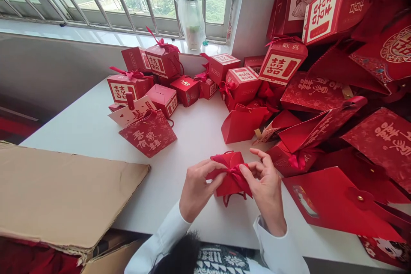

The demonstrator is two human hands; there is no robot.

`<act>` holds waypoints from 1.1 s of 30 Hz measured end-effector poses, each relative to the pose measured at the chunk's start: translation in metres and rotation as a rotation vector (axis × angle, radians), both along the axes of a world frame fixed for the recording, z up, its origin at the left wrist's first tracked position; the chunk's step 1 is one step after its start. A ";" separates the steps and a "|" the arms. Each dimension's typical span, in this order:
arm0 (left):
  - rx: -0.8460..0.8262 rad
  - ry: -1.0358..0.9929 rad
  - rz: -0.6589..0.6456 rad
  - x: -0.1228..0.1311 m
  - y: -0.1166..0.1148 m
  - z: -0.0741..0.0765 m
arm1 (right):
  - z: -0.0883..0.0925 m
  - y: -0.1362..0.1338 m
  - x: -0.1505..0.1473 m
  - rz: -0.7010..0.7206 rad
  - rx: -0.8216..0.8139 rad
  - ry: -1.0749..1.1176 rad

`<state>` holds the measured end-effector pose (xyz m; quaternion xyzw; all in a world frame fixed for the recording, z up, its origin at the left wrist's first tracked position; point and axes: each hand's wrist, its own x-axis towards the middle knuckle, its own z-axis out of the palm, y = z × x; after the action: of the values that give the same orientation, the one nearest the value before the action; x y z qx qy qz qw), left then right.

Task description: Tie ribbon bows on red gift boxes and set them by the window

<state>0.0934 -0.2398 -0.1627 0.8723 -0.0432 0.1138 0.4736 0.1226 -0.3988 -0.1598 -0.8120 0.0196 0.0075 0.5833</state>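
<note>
On the white table in front of me stands a small red gift box point(228, 188) with cord handles. A red ribbon point(235, 172) is tied in a bow or knot across its top. My left hand point(199, 185) pinches the ribbon's left side between thumb and fingers. From the right, my right hand point(265, 184) grips the other side of the ribbon with thumb and index or middle finger, its remaining fingers partly raised. Both hands rest close against the box top, and they hide parts of its sides.
Several red boxes with ribbons point(162, 61) stand at the back left. A large heap of red boxes and bags point(321, 94) fills the right. An open cardboard carton point(64, 192) sits at the left edge. A bagged bottle point(192, 21) stands on the windowsill point(96, 38).
</note>
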 end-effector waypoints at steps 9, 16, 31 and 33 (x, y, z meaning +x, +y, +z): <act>0.139 -0.384 -0.053 0.010 0.017 -0.021 | -0.015 -0.007 0.010 0.033 0.231 0.058; 0.050 -0.446 -0.145 0.019 0.021 -0.024 | -0.016 -0.009 0.012 0.068 0.132 0.039; 0.231 -0.562 -0.037 0.018 0.012 -0.016 | 0.011 0.001 0.005 0.160 -0.050 0.096; 0.327 -0.663 -0.065 0.019 0.014 -0.016 | 0.009 0.002 0.005 0.150 -0.008 0.104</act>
<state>0.1121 -0.2260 -0.1787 0.8503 -0.2396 0.3666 0.2919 0.1273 -0.3966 -0.1506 -0.8120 -0.0110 0.0930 0.5761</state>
